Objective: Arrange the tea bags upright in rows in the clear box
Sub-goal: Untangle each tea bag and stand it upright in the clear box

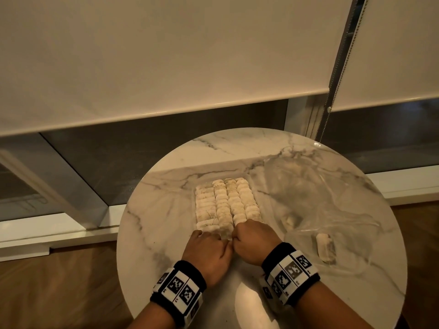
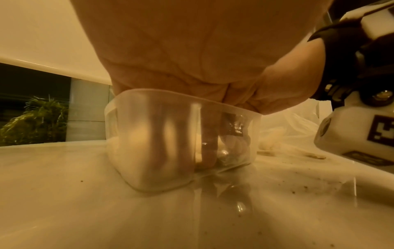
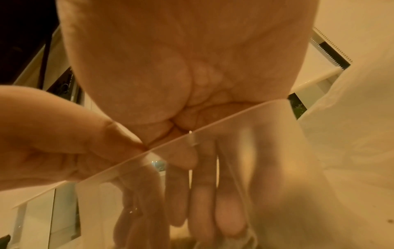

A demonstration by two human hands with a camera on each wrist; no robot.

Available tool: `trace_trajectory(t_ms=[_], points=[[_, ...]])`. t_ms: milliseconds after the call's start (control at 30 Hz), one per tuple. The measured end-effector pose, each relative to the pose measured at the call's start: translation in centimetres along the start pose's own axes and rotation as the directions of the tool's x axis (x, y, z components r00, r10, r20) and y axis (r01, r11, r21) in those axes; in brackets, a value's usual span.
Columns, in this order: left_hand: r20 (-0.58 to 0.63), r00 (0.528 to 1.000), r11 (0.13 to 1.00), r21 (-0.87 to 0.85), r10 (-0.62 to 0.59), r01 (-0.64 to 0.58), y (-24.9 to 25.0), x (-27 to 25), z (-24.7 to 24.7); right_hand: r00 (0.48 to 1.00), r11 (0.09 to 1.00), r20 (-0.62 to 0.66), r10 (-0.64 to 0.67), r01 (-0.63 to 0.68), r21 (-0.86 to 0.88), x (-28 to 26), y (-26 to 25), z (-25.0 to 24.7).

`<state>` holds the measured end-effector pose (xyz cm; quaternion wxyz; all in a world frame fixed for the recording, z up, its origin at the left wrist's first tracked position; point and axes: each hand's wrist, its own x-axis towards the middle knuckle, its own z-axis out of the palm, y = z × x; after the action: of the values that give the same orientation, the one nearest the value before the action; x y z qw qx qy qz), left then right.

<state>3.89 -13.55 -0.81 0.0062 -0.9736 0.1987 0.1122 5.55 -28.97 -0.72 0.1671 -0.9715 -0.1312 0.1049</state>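
You are dipping straight fingers of left hand [image 1: 209,245] and right hand [image 1: 255,241] into box [image 2: 170,134] | pressing hard risks toppling tea bags [image 1: 225,200]

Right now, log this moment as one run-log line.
stage: filling rows | clear box: four rows of tea bags | left hand, right hand: fingers inside near end | plastic bag: loose bags remain

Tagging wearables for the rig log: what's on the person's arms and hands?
Both hands are bare: no gloves, no sleeves on the forearms. Each wrist carries a black fabric band, left band and right band, set with white blocks printed with black square fiducial markers and small letters. In the left wrist view the right band's white camera housing shows another marker. No cables are visible.
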Motion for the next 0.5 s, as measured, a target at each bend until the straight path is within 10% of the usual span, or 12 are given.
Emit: trace_trajectory(t_ms=[333, 500], points=[[-0.003, 1.0, 1.0, -0.001, 0.022, -0.022, 0.1, 0.1, -0.1, 0.999, 0.998, -0.041, -0.017, 0.014, -0.065, 0.1, 0.2, 0.7], [-0.093, 0.995, 0.994, -0.09, 0.045, -0.054, -0.1, 0.3, -0.3, 0.979, 0.97, -0.172, -0.113, 0.146, 0.195, -1.5, 0.9, -0.9]])
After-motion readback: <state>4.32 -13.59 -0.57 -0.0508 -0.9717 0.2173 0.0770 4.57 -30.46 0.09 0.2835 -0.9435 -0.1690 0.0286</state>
